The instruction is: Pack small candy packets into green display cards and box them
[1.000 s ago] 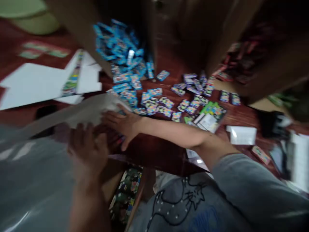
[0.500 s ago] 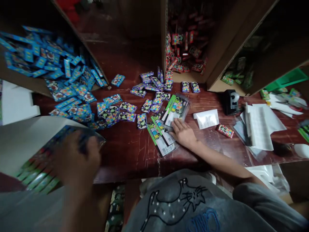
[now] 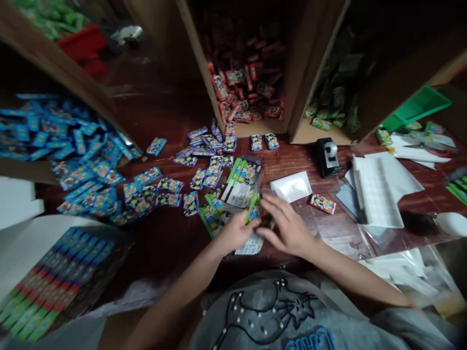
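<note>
My left hand (image 3: 235, 232) and my right hand (image 3: 288, 227) meet over the front of the dark wooden table (image 3: 175, 243). Together they pinch a green printed card in a clear sleeve (image 3: 253, 210). More green cards (image 3: 243, 179) lie in a loose stack just beyond the hands. Several small purple packets (image 3: 207, 167) are scattered to the left of that stack. What lies under my right palm is hidden.
Blue packets (image 3: 73, 150) spill from a box at the left, red ones (image 3: 241, 97) and green ones (image 3: 335, 107) fill cardboard boxes at the back. A filled display sheet (image 3: 54, 279) lies at front left. White sheets (image 3: 375, 187), a black stamp-like device (image 3: 328, 155) and a green tray (image 3: 419, 107) sit right.
My left hand has let go of the display sheet, which now lies at front left, and has joined my right hand at the green cards. The view swung right.
</note>
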Demonstrator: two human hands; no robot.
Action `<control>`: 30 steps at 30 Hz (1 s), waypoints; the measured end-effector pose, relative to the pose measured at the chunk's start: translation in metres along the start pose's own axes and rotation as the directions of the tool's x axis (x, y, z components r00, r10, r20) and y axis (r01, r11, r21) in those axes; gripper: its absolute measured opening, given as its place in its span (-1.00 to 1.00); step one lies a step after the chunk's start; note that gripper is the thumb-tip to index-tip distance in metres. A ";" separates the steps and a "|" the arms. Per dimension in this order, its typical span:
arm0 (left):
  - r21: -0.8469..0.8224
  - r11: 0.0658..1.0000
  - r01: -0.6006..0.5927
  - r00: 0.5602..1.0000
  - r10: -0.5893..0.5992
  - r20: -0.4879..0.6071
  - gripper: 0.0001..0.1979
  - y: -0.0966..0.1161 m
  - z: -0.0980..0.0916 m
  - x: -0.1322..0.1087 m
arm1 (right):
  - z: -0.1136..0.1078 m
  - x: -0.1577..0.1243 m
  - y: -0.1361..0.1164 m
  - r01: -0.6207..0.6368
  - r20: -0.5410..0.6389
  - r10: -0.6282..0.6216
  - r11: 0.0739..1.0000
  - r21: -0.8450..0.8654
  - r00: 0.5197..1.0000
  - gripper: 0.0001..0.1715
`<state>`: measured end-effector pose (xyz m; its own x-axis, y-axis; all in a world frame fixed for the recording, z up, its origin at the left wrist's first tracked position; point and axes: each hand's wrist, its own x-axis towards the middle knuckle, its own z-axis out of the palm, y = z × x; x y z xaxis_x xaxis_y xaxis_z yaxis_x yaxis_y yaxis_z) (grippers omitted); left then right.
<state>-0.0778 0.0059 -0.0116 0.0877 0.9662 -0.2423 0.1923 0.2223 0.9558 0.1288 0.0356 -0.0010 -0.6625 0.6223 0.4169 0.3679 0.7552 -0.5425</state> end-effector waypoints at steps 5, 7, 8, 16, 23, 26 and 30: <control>0.219 0.974 -0.050 0.995 0.029 0.099 -0.63 0.003 0.008 -0.008 | -0.013 0.018 0.020 -0.165 -0.044 0.169 0.984 0.070 0.985 -0.59; 0.235 0.970 -0.061 0.992 0.034 0.120 -0.62 0.005 0.006 -0.010 | -0.014 0.019 0.024 -0.180 -0.034 0.185 0.978 0.109 0.982 -0.46; 0.247 0.967 -0.064 0.991 0.033 0.127 -0.63 0.006 0.004 -0.011 | -0.015 0.020 0.026 -0.179 -0.032 0.183 0.978 0.106 0.983 -0.43; -0.064 0.997 0.047 0.939 -0.022 0.342 -0.57 -0.001 -0.008 -0.021 | -0.054 0.045 0.029 0.004 0.485 -0.070 0.991 0.135 0.872 -0.76; -0.373 0.921 0.110 0.992 -0.080 0.095 -0.54 -0.011 -0.014 -0.028 | -0.043 0.055 0.027 -0.122 0.294 0.038 0.955 0.272 0.955 -0.71; -0.436 0.900 -0.001 0.993 -0.049 -0.104 -0.53 -0.015 -0.019 -0.028 | 0.001 0.041 0.018 -0.309 0.101 0.293 0.875 0.373 0.951 -0.46; -0.396 0.914 -0.083 0.979 0.000 -0.205 -0.45 -0.031 -0.014 -0.036 | 0.056 0.020 0.004 -0.470 0.125 0.453 0.833 0.292 0.882 -0.54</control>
<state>-0.1009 -0.0341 -0.0301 -0.1140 0.9726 -0.2027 -0.2186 0.1745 0.9601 0.0805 0.0397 -0.0363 -0.4997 0.8657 0.0306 0.4274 0.2771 -0.8605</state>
